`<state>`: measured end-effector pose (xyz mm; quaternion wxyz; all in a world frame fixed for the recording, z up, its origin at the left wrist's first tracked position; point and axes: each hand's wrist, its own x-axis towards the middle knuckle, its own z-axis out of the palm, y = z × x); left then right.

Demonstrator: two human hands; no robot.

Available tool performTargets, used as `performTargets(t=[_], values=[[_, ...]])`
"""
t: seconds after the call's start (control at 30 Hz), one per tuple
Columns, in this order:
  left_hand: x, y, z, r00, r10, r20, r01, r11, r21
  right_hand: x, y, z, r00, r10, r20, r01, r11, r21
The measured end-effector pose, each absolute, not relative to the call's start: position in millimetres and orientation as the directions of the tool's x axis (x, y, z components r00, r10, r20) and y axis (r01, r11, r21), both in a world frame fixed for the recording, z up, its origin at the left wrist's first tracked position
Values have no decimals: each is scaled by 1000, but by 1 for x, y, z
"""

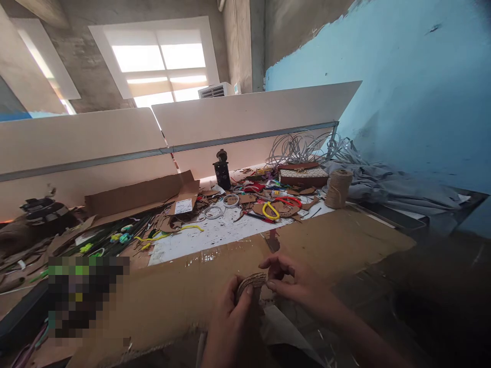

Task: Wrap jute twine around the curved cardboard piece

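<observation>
Low in the middle of the view, my left hand [233, 317] is closed around a small curved brown piece [255, 279]. Its rows of ridges look like wound twine or corrugated cardboard; I cannot tell which. My right hand [287, 278] is at the piece's right end, with the thumb tip at its edge. Index finger and thumb are curved and apart, and no object shows clearly between them. Both hands are over the near edge of a large brown cardboard sheet [172, 291]. Beneath them the lap area is dark and blurred.
A twine spool [339, 189] stands at the right back, near a patterned bag [303, 174] and coiled grey tubing [295, 148]. Further left are a black bottle [221, 171], yellow-handled scissors [270, 210], scraps and an open cardboard box [138, 197]. A white partition [249, 115] rises behind.
</observation>
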<state>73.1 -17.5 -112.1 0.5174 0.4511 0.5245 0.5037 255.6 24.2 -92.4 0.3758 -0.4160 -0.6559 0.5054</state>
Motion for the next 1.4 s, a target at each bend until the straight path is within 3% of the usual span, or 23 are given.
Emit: performTargets(t=[0.13,0.4,0.67,0.87,1.03,1.13,1.4], values=[[74,-19,-111,-40,993,-110,-65,107,992,255,24,-93,-409,911,62,174,144,-974],[80,-19,-120,91,971,-222,-295,239,925,253,21,-84,-440,889,129,256,262,-930],[76,-21,-105,-13,988,-151,-120,148,982,258,25,-86,-445,892,85,257,218,-942],[75,-22,-109,46,994,-96,-40,98,994,255,23,-87,-479,874,83,209,206,-956],[73,-22,-109,122,978,-171,-116,185,976,251,24,-93,-442,897,12,139,82,-987],[68,-21,-106,76,989,-129,-119,137,983,254,27,-93,-400,916,-31,110,15,-994],[62,-22,-107,89,993,-83,148,70,987,253,26,-88,-489,872,13,186,119,-975]])
